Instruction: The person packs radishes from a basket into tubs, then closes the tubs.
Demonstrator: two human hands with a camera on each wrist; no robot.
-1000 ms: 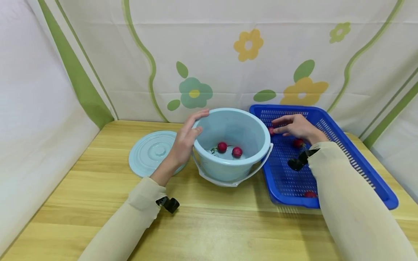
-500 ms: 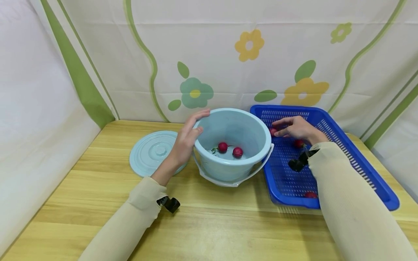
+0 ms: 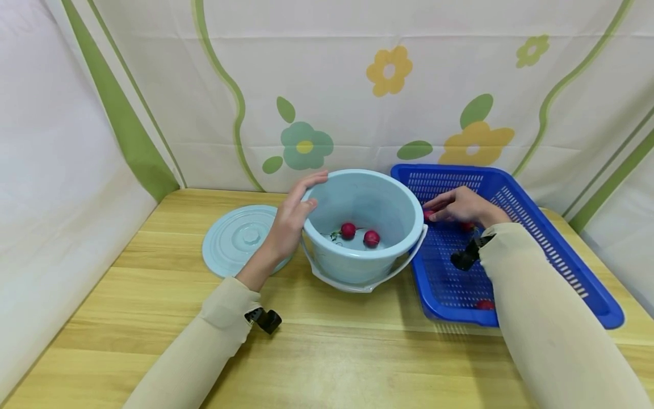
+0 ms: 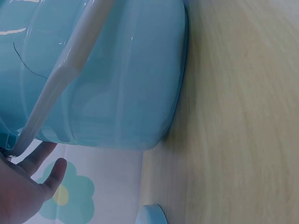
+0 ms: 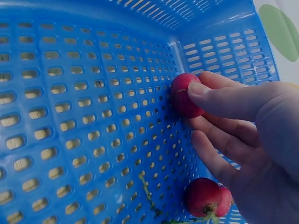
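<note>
Lid [image 3: 238, 240]: pale blue, flat on the table [image 3: 327, 352], far left, just beside the bucket.
Left hand [image 3: 291, 218]: fingers straight, resting against the bucket's left wall and rim — it grips nothing.
Bucket [image 3: 364, 267]: pale blue, upright, white handle [image 3: 357, 286] lying down round its front; the blue basket touches its right side.
In the bucket: two radishes [image 3: 360, 234] side by side on the bottom, with a scrap of green leaf at their left.
Basket [image 3: 562, 255]: blue, perforated, right of the bucket.
Right hand [image 3: 462, 205]: inside the basket at its near-left wall, fingertips [image 5: 198, 88] curled onto a radish [image 5: 183, 95] — pinching it low against the mesh.
Also in the basket: a second radish [image 5: 205, 198] with green stem under the palm, and another [image 3: 484, 304] near the front edge.
</note>
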